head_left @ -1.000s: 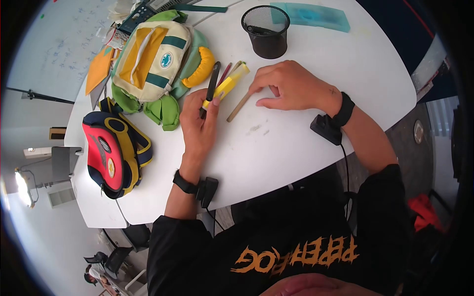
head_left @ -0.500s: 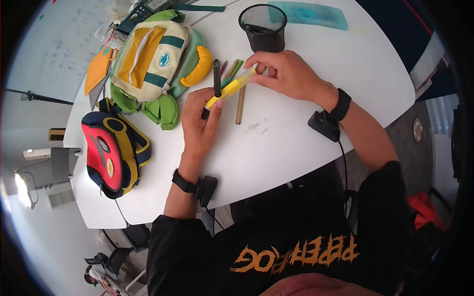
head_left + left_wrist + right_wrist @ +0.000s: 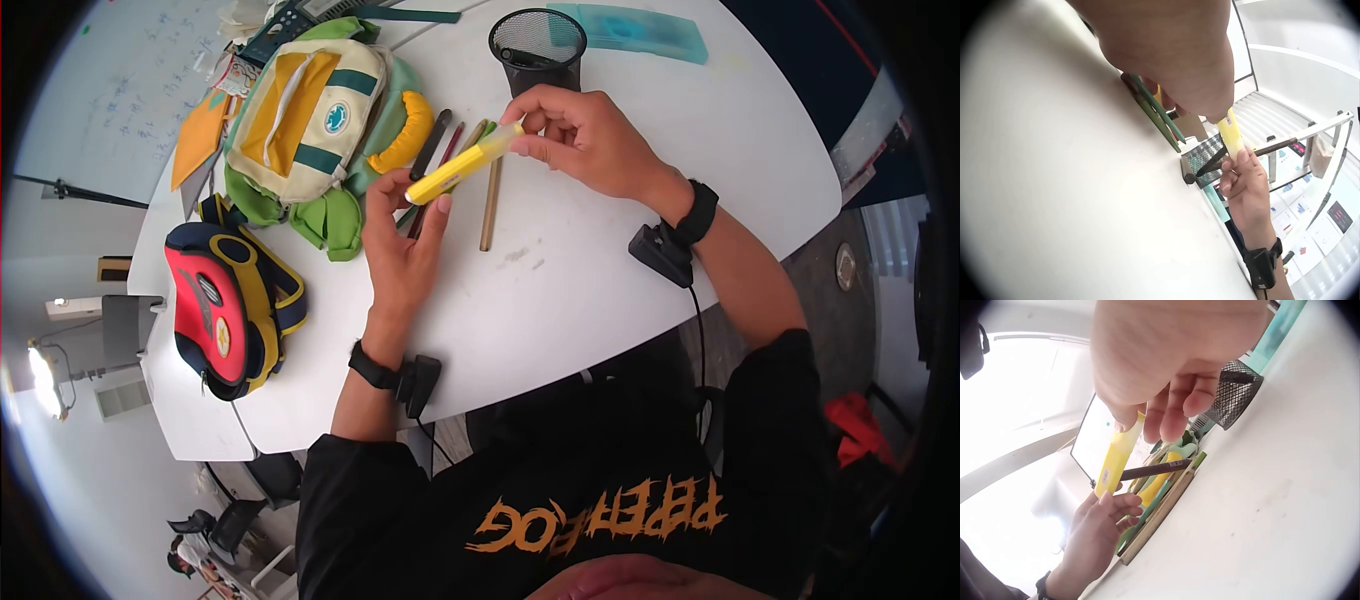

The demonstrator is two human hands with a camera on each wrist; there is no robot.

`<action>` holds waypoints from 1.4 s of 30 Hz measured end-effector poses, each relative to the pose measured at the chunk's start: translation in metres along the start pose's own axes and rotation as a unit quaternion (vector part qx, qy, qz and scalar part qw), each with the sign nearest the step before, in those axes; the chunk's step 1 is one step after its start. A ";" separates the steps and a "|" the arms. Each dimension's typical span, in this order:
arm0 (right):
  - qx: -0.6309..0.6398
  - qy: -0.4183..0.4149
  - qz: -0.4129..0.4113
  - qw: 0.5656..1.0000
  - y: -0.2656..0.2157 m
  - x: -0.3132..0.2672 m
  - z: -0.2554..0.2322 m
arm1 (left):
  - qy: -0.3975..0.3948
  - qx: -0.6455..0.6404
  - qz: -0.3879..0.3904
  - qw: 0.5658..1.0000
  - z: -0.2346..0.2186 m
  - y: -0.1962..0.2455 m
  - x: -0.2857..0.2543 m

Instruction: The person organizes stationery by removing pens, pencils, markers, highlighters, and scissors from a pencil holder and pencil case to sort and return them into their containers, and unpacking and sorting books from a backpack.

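Note:
A slim yellow case [image 3: 460,172] with a see-through end is held between both hands, tilted above the table. My left hand [image 3: 402,255] pinches its lower end between thumb and fingers. The right hand [image 3: 595,145] pinches the see-through end with thumb and forefinger, its other fingers curled loosely. A dark marker [image 3: 430,145] sticks out behind the case at the left fingers; how it is held I cannot tell. Under the case lie several pencils, among them a brown one [image 3: 490,210] and a red one [image 3: 452,142]; the left hand and case partly hide them.
A black mesh pen cup [image 3: 540,60] with a dark item in it stands beyond the right hand, before a teal translucent case [image 3: 640,35]. Left of the hands are a cream and green bag [image 3: 310,125] and a red and navy bag [image 3: 215,310]. The white table's front edge [image 3: 560,383] curves near the body.
The right hand let go of the brown pencil, moved up and left, and took the see-through end of the yellow case. The case has tilted flatter. The left arm has barely moved.

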State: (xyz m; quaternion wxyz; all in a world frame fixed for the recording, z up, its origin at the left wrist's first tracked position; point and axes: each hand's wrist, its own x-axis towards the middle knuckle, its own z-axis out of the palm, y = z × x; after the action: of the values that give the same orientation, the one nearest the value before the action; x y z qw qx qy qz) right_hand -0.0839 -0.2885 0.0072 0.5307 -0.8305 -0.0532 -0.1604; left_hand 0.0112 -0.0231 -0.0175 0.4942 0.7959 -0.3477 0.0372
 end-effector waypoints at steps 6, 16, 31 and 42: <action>0.031 0.037 -0.009 0.999 -0.004 0.001 -0.002 | 0.021 -0.049 0.003 0.999 0.003 -0.001 0.003; 0.063 0.281 -0.228 0.930 0.008 0.004 -0.026 | -0.018 0.046 0.012 0.999 -0.002 0.003 0.005; 0.047 0.330 -0.121 0.935 0.009 0.017 -0.027 | -0.063 0.083 0.077 0.992 -0.004 0.010 0.004; -0.001 0.278 -0.051 0.959 0.010 0.017 -0.028 | -0.068 0.057 0.019 0.996 -0.007 0.015 0.004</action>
State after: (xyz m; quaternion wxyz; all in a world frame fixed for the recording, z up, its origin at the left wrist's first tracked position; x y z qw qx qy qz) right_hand -0.0716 -0.3189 0.0147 0.5147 -0.7500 0.0541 -0.4120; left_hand 0.0073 -0.0238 -0.0008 0.4223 0.8170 -0.3925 0.0123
